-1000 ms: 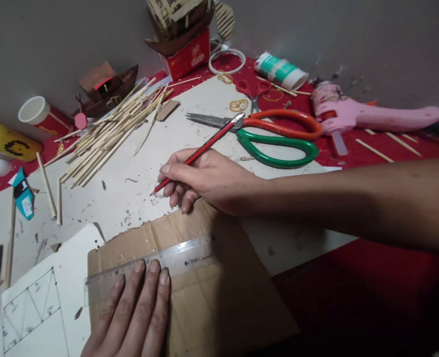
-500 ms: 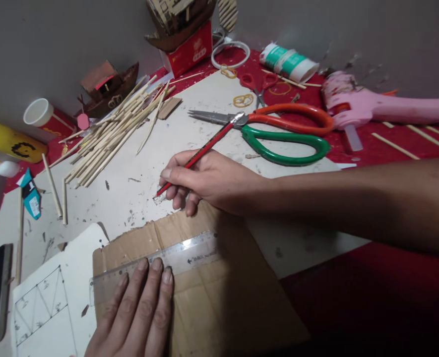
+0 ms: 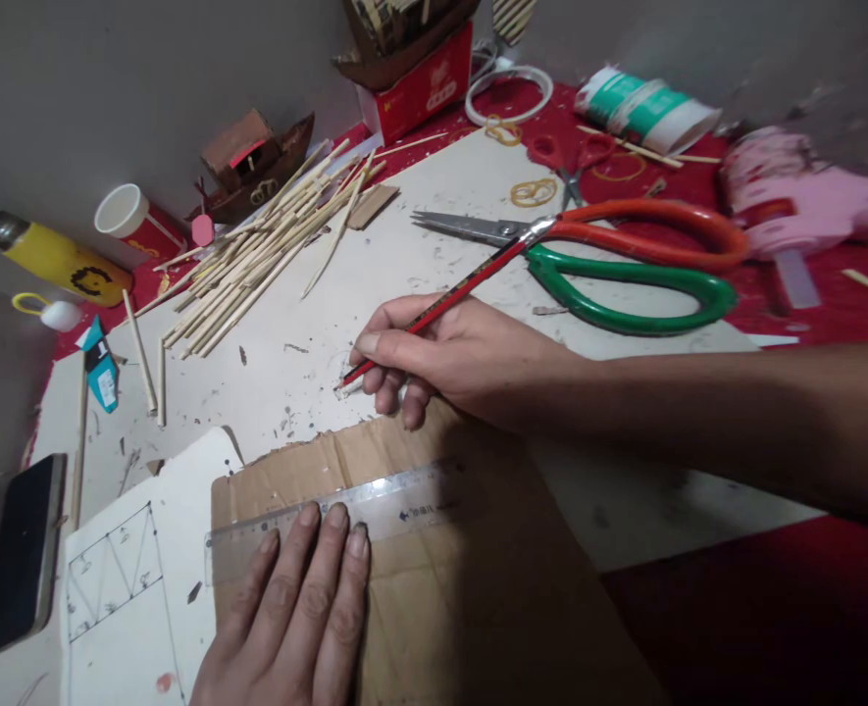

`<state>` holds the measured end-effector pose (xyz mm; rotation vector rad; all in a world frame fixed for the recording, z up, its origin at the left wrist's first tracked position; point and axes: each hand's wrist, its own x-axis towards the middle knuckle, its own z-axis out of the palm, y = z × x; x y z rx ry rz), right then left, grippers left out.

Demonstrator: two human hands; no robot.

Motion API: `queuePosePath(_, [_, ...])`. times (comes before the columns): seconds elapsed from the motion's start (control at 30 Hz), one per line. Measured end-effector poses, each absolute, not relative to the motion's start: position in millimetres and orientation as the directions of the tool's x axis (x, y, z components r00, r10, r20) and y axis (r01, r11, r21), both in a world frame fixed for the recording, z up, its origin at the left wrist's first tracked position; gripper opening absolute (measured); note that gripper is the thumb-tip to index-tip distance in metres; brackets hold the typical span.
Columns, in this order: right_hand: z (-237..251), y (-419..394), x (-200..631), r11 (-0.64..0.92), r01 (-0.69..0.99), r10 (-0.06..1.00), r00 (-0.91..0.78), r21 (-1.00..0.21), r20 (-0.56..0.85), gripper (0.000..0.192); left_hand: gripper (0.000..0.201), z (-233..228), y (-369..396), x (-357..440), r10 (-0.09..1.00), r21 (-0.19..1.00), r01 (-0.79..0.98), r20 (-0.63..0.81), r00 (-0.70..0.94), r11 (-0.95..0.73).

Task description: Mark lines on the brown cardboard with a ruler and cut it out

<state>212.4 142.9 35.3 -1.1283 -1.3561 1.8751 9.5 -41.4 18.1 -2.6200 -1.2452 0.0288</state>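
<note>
My left hand [image 3: 293, 598] lies flat with fingers stretched over a clear plastic ruler [image 3: 382, 505], pressing it onto a piece of brown cardboard [image 3: 411, 608]. In my right hand [image 3: 434, 358] a red and black pencil [image 3: 463, 286] is pinched between thumb and fingers, its tip pointing down to the left. The right hand is just beyond the cardboard's far edge, over the white board [image 3: 272, 378]. Left of the cardboard is a white paper [image 3: 205, 490] with a drawn zigzag pattern inside a box.
Large scissors [image 3: 625, 240] with orange and green handles lie beyond my right hand. A pile of wooden sticks [image 3: 257, 255] lies farther left. A phone [image 3: 22, 554], yellow bottle [image 3: 66, 260], paper cup [image 3: 135, 221], model boats [image 3: 249, 162] and pink glue gun [image 3: 793, 201] stand around the edges.
The view has shifted, so most things appear farther right, and more of the yellow bottle and phone shows. Both hands keep their holds on ruler and pencil.
</note>
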Motion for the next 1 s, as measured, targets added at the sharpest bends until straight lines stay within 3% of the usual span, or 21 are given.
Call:
queuePosePath(0.43, [35.2, 141.9, 212.3, -0.316, 0.049, 0.809, -0.508, -0.947, -0.296, 0.026, 0.053, 18.1, -39.9, 7.9, 0.756, -0.186, 0.755, 0.081, 0.649, -0.629])
queuePosePath(0.53, [35.3, 140.7, 211.6, -0.301, 0.078, 0.814, -0.498, -0.95, -0.298, 0.025, 0.051, 23.0, -39.9, 9.8, 0.756, -0.143, 0.755, 0.059, 0.652, -0.64])
queuePosePath(0.7, [37.3, 138.8, 212.4, -0.252, 0.157, 0.81, -0.506, -0.955, -0.297, 0.016, 0.05, 26.8, -39.0, 14.7, 0.757, -0.167, 0.752, 0.043, 0.652, -0.638])
queuePosePath(0.83, [43.1, 135.6, 209.3, -0.139, 0.256, 0.762, -0.589, -0.957, -0.269, 0.006, 0.047, 27.6, -37.8, 17.7, 0.754, -0.202, 0.748, 0.062, 0.654, -0.632])
queuePosePath(1.0, [48.2, 126.4, 185.6, 0.066, 0.306, 0.623, -0.756, -0.95, -0.2, 0.007, 0.047, 27.7, -37.2, 18.1, 0.753, -0.22, 0.742, 0.046, 0.657, -0.634])
